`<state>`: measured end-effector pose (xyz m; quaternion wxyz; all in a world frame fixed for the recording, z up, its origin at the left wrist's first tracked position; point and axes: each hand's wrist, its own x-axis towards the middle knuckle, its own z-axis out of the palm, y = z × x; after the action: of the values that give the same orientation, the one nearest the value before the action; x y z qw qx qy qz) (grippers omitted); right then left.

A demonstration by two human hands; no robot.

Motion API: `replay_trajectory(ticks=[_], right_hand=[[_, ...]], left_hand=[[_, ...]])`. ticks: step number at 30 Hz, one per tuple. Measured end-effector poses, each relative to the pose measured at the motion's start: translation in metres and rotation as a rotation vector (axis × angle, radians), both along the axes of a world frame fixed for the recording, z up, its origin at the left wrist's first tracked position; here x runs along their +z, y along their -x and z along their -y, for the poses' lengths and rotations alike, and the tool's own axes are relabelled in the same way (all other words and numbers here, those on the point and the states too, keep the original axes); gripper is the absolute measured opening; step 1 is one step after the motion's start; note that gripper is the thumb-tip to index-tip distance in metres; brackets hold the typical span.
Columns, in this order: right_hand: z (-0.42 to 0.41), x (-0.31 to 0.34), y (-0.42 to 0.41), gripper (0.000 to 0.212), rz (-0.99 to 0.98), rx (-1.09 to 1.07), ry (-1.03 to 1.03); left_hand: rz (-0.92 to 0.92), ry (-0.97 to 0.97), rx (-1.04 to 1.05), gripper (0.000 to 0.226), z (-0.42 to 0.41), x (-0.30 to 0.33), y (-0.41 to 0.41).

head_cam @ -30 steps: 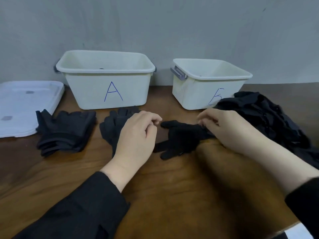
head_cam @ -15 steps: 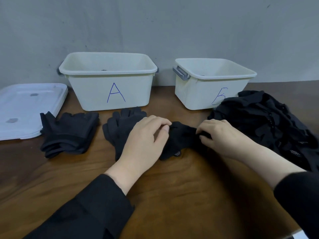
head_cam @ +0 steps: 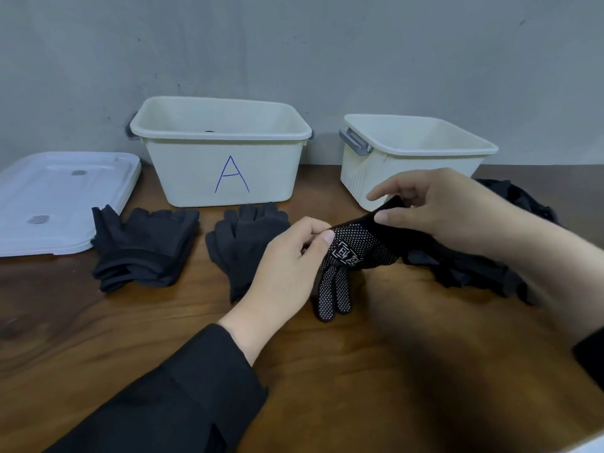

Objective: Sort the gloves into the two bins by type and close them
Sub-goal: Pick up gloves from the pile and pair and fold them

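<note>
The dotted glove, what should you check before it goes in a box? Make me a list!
1. Both hands hold the dotted glove: left hand and right hand pinch it: ok.
2. Glove type showing: white dots visible: ok.
3. Bin A open: ok.
4. Second bin open: ok; its letter is hidden by the hand: cannot tell.
5. Which bin takes dotted gloves: cannot tell.
6. Lids within reach, at left: ok.

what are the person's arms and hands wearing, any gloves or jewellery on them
Both hands are bare: no gloves, rings or watch show on the left hand or the right hand. The left arm wears a long black sleeve of plain cloth with a folded cuff ending at the wrist. The right arm is bare along the forearm; only the edge of a black sleeve shows at the frame's right side.
</note>
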<state>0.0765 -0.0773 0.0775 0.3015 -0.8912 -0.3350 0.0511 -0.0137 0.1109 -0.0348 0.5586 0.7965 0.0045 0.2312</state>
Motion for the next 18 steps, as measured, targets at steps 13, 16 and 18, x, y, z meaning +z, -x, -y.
replay_trajectory(ticks=[13,16,18], right_hand=[[-0.014,0.018,-0.005,0.013,-0.043,-0.108,-0.235],[-0.022,0.021,-0.021,0.012,0.076,-0.166,-0.138],[-0.026,0.024,-0.03,0.008,0.197,-0.181,-0.135]], left_hand=[[0.137,0.073,0.182,0.015,-0.016,0.005,0.006],[0.105,-0.031,0.291,0.014,-0.038,0.003,0.011],[0.083,-0.076,0.339,0.013,-0.052,0.001,0.017]])
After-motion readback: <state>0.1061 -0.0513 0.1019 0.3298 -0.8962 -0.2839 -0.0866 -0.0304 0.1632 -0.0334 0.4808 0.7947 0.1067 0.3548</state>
